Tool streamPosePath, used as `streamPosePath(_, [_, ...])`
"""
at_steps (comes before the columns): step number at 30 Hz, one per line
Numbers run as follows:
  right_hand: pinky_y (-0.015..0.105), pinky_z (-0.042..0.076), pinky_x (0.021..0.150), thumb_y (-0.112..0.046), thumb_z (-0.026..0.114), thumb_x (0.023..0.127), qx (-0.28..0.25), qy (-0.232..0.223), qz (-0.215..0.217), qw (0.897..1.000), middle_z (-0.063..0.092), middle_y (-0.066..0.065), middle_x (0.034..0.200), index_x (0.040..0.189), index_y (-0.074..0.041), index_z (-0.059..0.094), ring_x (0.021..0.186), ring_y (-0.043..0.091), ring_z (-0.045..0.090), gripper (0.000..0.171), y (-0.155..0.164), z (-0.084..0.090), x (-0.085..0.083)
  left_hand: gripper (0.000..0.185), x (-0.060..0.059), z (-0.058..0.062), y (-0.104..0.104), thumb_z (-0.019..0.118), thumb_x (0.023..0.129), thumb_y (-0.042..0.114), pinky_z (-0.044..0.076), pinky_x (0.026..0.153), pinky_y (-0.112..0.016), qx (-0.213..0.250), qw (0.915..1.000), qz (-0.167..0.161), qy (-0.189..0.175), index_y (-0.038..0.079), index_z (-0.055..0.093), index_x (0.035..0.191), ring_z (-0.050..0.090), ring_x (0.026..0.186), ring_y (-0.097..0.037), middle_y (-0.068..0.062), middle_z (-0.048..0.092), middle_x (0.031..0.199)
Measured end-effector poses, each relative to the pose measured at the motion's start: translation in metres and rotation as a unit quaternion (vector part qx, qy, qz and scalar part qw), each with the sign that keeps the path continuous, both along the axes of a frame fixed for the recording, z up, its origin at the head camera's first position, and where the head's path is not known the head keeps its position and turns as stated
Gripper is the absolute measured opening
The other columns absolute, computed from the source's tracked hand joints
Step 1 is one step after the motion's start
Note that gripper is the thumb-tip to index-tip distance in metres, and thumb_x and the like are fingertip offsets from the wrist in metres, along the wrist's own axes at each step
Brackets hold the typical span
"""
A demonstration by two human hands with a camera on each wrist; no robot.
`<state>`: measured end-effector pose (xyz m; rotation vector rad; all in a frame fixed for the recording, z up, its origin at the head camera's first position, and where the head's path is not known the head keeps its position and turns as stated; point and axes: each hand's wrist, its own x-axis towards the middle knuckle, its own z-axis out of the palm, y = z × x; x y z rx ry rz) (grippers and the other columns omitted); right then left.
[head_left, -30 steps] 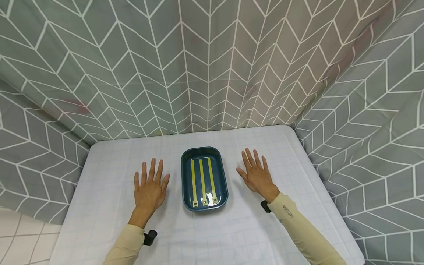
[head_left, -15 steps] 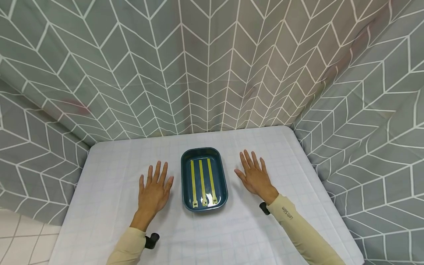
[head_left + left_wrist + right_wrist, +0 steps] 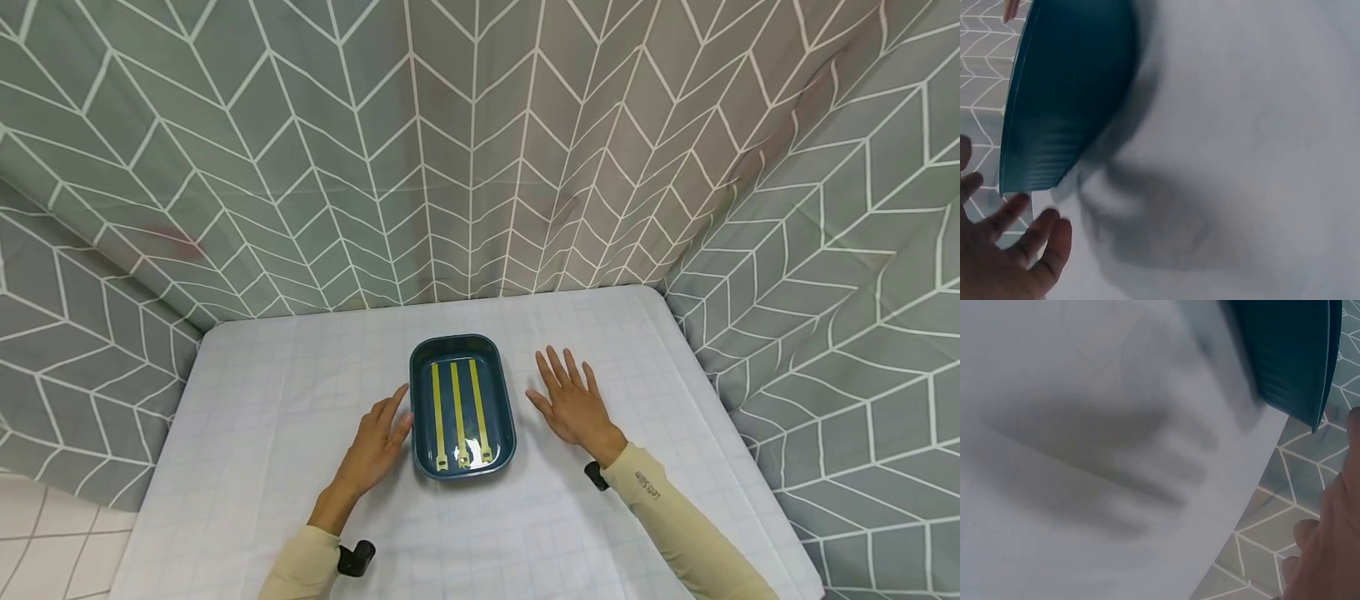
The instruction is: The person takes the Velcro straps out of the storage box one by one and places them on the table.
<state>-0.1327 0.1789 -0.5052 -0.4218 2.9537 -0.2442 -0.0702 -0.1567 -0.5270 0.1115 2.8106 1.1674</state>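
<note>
A dark teal rectangular tray (image 3: pixel 498 450) with rounded corners stands in the middle of the table. Inside it, three flat yellow straps with slotted heads lie lengthwise side by side: a left strap (image 3: pixel 438 417), a middle strap (image 3: pixel 458 412) and a right strap (image 3: pixel 479 408). My left hand (image 3: pixel 375 446) is at the tray's left side, its fingers relaxed and bent a little. Whether the fingertips touch the rim, I cannot tell. To the tray's right, my right hand (image 3: pixel 573 408) is spread and apart from it. Both wrist views show the tray's outer wall (image 3: pixel 1072 81).
A white cloth with a faint grid covers the table (image 3: pixel 247 417). Grey curtains (image 3: pixel 450 167) with white zigzag lines hang behind it and on both sides. Pale floor tiles (image 3: pixel 45 533) show at the lower left. Each wrist carries a small black camera (image 3: pixel 356 558).
My left hand has moved right to the tray's left side and turned, with its fingers drawn closer together. My right hand has shifted slightly left and nearer me. The tray and straps stay put.
</note>
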Motion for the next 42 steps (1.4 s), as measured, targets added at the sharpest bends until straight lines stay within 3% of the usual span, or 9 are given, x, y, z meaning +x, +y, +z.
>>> streamPosePath(5, [0.058,0.005,0.122,-0.054,0.031,0.106,0.007,-0.005,0.01,1.0,0.008,0.008,0.168,0.162,-0.017,0.012,0.156,0.034,0.001,0.07,-0.006,0.0,0.0,0.051,0.002,-0.008,0.005,0.049,0.107,0.024,0.048,0.091,-0.042,0.102,0.9943,-0.017,-0.026,0.013,0.035,0.154,0.053,0.106,-0.025,-0.017,0.047,0.137])
streamPosePath(12, [0.059,0.01,0.121,-0.053,0.039,0.105,-0.018,0.006,0.048,0.999,0.013,0.012,0.167,0.161,-0.016,0.02,0.155,0.035,0.006,0.07,-0.019,0.002,0.001,0.051,0.003,-0.013,0.005,0.054,0.103,0.01,0.046,0.081,-0.026,0.139,0.9885,-0.022,-0.056,0.009,0.037,0.151,0.051,0.093,-0.016,-0.012,0.043,0.124])
streamPosePath(20, [0.056,0.02,0.12,-0.052,0.05,0.101,-0.061,0.033,0.136,0.988,0.026,0.014,0.164,0.155,-0.013,0.036,0.154,0.033,0.018,0.069,-0.034,0.005,-0.001,0.056,0.001,-0.012,0.001,0.055,0.102,0.006,0.048,0.07,-0.021,0.177,0.9802,-0.042,-0.077,0.008,0.033,0.153,0.054,0.081,-0.011,-0.013,0.04,0.121])
streamPosePath(25, [0.052,0.028,0.118,-0.051,0.059,0.096,-0.046,0.061,0.193,0.978,0.032,0.014,0.161,0.151,-0.013,0.044,0.152,0.032,0.025,0.068,-0.045,0.007,-0.005,0.057,-0.001,-0.011,-0.001,0.055,0.101,0.003,0.044,0.064,-0.019,0.208,0.9721,-0.053,-0.094,0.006,0.031,0.153,0.049,0.067,-0.006,-0.013,0.037,0.12])
streamPosePath(29, [0.05,0.029,0.117,-0.048,0.065,0.094,-0.031,0.062,0.221,0.973,0.033,0.013,0.161,0.151,-0.013,0.045,0.151,0.032,0.026,0.07,-0.052,0.009,-0.009,0.058,-0.002,-0.013,-0.001,0.056,0.1,0.002,0.046,0.064,-0.021,0.228,0.9663,-0.055,-0.105,0.007,0.031,0.153,0.051,0.066,-0.008,-0.014,0.036,0.119])
streamPosePath(37, [0.051,0.028,0.118,-0.045,0.072,0.09,-0.017,0.041,0.257,0.965,0.032,0.011,0.162,0.151,-0.017,0.044,0.152,0.03,0.023,0.072,-0.069,0.019,-0.015,0.06,-0.001,-0.013,-0.001,0.058,0.099,0.0,0.048,0.064,-0.022,0.238,0.9643,-0.051,-0.105,0.006,0.031,0.152,0.054,0.065,-0.015,-0.015,0.038,0.118])
streamPosePath(42, [0.05,0.031,0.116,-0.043,0.076,0.086,-0.003,0.042,0.302,0.952,0.037,0.01,0.159,0.149,-0.018,0.047,0.151,0.029,0.028,0.074,-0.077,0.024,-0.023,0.06,-0.001,-0.011,-0.002,0.058,0.099,0.002,0.049,0.064,-0.023,0.232,0.9656,-0.057,-0.101,0.005,0.03,0.152,0.056,0.066,-0.022,-0.016,0.038,0.117])
